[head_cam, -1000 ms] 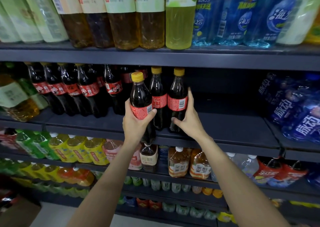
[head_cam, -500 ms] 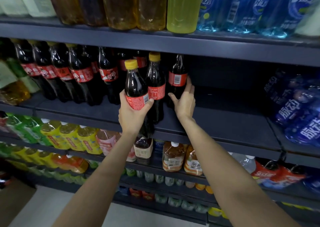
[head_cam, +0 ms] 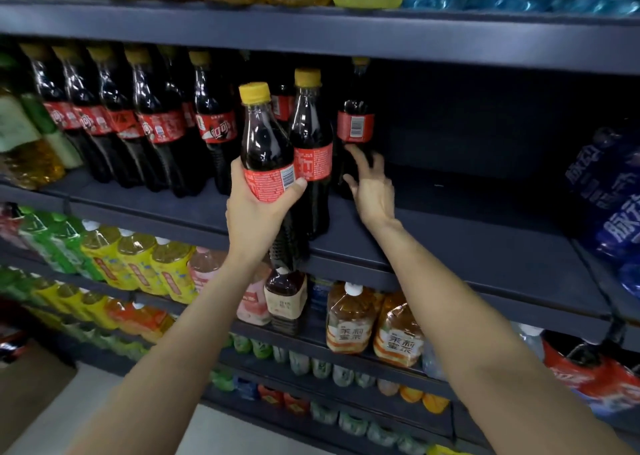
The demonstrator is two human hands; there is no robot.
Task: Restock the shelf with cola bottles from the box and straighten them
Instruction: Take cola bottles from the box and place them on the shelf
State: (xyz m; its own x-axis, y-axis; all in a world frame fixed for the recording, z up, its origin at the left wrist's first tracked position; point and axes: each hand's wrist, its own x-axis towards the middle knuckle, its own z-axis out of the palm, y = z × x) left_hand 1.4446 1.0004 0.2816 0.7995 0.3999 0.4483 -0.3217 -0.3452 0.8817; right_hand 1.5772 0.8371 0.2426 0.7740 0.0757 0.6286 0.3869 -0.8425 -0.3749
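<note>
we see a dim, soft picture: the shelf [head_cam: 450,246] recess falls into deep shadow, edges bow with wide-angle distortion, and motion blur smears the right hand [head_cam: 372,191].

Cola bottles along the shelf [head_cam: 450,246]

A row of bottles [head_cam: 138,125] stands at the left; a held bottle [head_cam: 266,149] is before the shelf edge, another [head_cam: 311,149] just behind it, a third [head_cam: 355,125] deeper right.
</note>
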